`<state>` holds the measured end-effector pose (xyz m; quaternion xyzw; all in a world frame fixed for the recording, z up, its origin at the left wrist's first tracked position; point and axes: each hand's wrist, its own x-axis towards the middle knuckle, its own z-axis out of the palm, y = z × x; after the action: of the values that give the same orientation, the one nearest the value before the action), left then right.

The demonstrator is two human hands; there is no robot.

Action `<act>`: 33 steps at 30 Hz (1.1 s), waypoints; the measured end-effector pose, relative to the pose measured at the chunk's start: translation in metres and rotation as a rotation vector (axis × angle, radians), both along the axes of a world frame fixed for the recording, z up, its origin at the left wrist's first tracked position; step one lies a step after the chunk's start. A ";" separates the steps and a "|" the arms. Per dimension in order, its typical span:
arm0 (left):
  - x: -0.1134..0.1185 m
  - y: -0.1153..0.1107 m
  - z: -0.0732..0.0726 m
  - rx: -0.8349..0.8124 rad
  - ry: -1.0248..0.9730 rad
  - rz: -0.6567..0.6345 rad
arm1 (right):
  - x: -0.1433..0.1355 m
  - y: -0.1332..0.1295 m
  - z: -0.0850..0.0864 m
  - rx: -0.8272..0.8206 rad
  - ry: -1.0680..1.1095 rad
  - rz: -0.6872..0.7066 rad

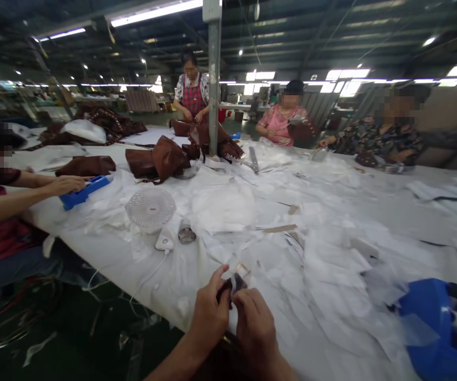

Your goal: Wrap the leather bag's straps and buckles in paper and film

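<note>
My left hand (209,309) is at the front edge of the table, its thumb and fingers closed on a small dark brown piece (239,282). Close beside it, my right hand (255,317) pinches the lower side of the same piece. A pale gold, squarish frame (243,271) shows at the piece's upper end, and something whitish and thin lies against it. Blur and my fingers hide the rest, so its exact kind is unclear. Below my wrists, a dark shape runs down toward my lap.
White sheets and clear film (331,254) cover much of the table. Ahead stand a small white fan (151,209) with a cord and a grey roll (186,235). A blue tape dispenser (430,323) is at right. Brown leather bags (168,159) lie beyond, by a post (214,84). Several co-workers surround the table.
</note>
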<state>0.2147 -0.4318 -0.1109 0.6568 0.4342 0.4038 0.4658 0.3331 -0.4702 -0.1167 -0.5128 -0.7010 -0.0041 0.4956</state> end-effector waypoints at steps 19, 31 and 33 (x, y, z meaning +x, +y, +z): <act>0.009 -0.002 -0.013 0.712 0.523 -0.149 | -0.009 0.001 0.006 -0.427 0.563 -0.228; -0.024 0.015 -0.010 -0.320 -0.173 -0.222 | 0.005 -0.004 -0.010 -0.215 0.160 -0.228; -0.021 0.006 -0.015 -0.401 -0.385 -0.073 | -0.006 -0.006 -0.016 -0.178 0.118 -0.192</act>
<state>0.1935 -0.4256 -0.1260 0.4780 0.3848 0.4102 0.6747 0.3274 -0.4767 -0.1322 -0.6188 -0.6158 0.0410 0.4860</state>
